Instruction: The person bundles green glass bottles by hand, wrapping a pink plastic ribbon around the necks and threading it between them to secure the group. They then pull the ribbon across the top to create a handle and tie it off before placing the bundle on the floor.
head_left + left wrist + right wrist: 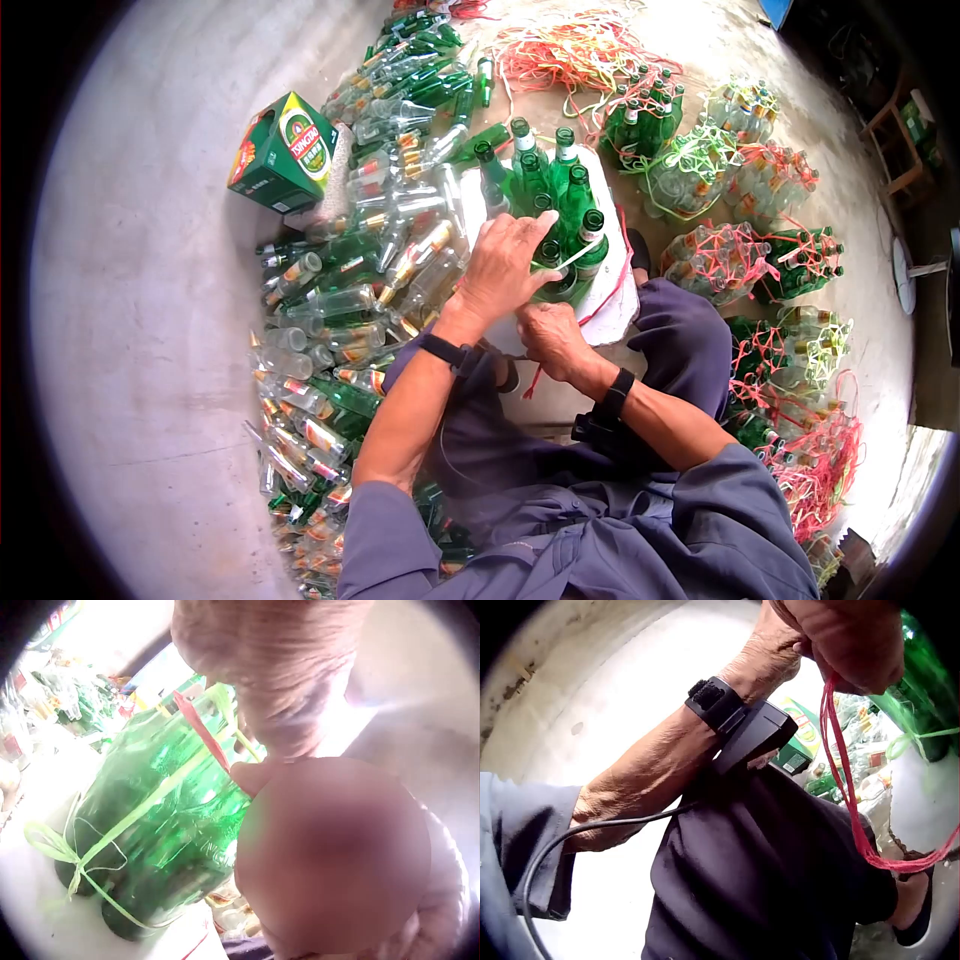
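Several green glass bottles [578, 200] stand bunched upright on a white block [608, 300]. My left hand [505, 262] lies over the near left bottles, forefinger and thumb spread apart among the necks. By the thumb, a pale plastic strap [583, 256] crosses the necks. Just below the bottles, my right hand [555, 335] is curled into a fist. It grips red string [842, 772], which hangs in a long loop in the right wrist view. In the left wrist view, a knotted light-green strap [142, 814] rings the bottles, and a pink strip [201, 731] runs to a fingertip.
Loose clear and green bottles [345, 300] lie heaped along the left. A green beer carton [285, 150] stands beyond them. Tied bottle bundles [715, 262] line the right side. A tangle of red and yellow straps [570, 50] lies at the back. My knees flank the block.
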Available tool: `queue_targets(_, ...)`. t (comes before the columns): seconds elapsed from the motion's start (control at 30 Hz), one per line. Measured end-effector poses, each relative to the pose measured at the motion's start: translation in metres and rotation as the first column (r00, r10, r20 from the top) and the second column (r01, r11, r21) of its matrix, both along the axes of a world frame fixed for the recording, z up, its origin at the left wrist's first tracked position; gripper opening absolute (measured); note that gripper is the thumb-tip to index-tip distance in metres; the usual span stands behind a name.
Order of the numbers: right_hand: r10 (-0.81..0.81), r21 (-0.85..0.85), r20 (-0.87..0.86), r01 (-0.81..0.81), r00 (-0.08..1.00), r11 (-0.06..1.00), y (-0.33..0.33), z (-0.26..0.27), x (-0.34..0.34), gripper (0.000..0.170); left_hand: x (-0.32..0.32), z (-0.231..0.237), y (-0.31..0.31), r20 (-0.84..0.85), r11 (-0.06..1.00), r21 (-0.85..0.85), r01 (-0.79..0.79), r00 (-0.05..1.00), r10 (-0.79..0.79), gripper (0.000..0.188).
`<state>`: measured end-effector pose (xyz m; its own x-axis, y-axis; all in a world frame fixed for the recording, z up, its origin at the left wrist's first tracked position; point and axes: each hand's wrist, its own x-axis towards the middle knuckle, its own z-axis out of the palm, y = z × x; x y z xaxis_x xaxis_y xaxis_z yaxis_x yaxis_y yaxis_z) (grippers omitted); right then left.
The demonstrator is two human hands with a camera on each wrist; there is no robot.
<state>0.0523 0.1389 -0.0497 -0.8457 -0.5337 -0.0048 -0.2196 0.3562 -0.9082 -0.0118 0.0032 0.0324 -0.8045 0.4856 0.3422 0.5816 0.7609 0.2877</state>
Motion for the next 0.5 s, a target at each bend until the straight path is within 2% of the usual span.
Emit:
queue_targets(0.13, -0.053, -0.014, 0.127, 0.055, 0.991, 0.998, -0.003, -0.001, 0.004, 0.017, 0.003, 0.004, -0.006, -0.022, 0.996, 0.011, 0.088, 0.996, -0.088, 0.067)
queue_targets(0.2, -0.074, -0.082, 0.027, 0.076, 0.997, 0.994, -0.004, -0.009, 0.004, 0.019, 0.004, 0.003, -0.010, -0.089, 0.984, -0.140, 0.114, 0.988, -0.127, 0.061)
queue_targets(0.33, -0.049, -0.100, -0.078, 0.041, 0.996, 0.994, -0.001, -0.019, 0.004, 0.023, 0.004, 0.002, -0.006, -0.206, 0.981, -0.156, 0.112, 0.968, -0.143, 0.057)
queue_targets(0.4, -0.060, -0.240, 0.296, 0.135, 0.953, 0.961, -0.004, -0.021, 0.004, 0.025, 0.006, 0.004, -0.004, -0.258, 0.974, -0.215, 0.073, 0.958, -0.129, 0.053)
queue_targets(0.43, -0.061, -0.241, 0.298, 0.137, 0.953, 0.961, -0.005, -0.009, 0.005, 0.025, 0.005, 0.002, -0.003, -0.256, 0.973, -0.216, 0.075, 0.958, -0.131, 0.053)
queue_targets(0.47, -0.050, -0.357, 0.471, 0.242, 0.881, 0.902, -0.005, 0.003, 0.006, 0.009, 0.005, 0.000, -0.003, -0.239, 0.979, -0.186, 0.088, 0.962, -0.132, 0.051)
queue_targets(0.5, -0.007, -0.441, 0.625, 0.361, 0.780, 0.822, -0.005, 0.012, 0.006, 0.022, 0.005, -0.001, -0.003, -0.221, 0.983, -0.155, 0.100, 0.966, -0.133, 0.050)
